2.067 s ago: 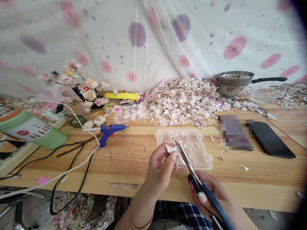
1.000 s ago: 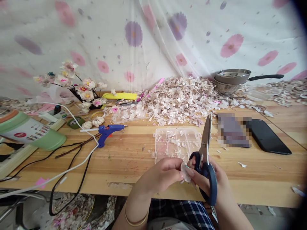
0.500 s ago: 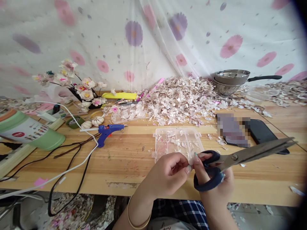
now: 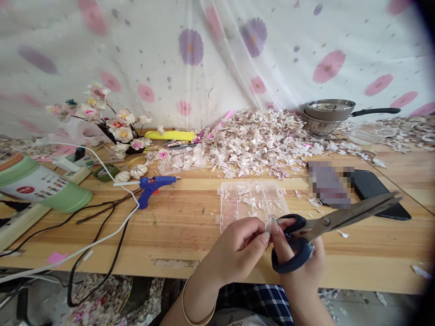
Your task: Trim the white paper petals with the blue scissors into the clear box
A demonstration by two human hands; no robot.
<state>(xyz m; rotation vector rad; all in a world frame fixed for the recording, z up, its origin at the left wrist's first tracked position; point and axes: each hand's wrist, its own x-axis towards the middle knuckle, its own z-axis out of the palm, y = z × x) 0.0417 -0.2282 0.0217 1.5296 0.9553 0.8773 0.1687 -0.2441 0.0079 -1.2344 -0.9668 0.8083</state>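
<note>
My left hand [image 4: 238, 248] is closed, thumb and forefinger pinching a small pale petal [image 4: 268, 227] whose shape is mostly hidden. Right beside it, my right hand [image 4: 304, 269] holds dark-blue-handled scissors [image 4: 325, 222], the handle loops around its fingers. The blades point away to the right, nearly closed together. The right thumb and fingertips meet the left fingertips at the petal. Just behind both hands lies a clear plastic compartment box [image 4: 253, 201] with some loose petals in it.
A big heap of dried petals [image 4: 254, 140] lies behind the box. Metal pans [image 4: 328, 115] and two phones [image 4: 380, 194] are at right. A blue glue gun [image 4: 149, 188], cables, a green cup [image 4: 64, 190] and a flower arrangement [image 4: 118, 127] stand left.
The scissors and my right hand have shifted slightly left and toward me, the blades now farther from the right edge. My left fingertips still pinch the petal, a little more of it showing.
</note>
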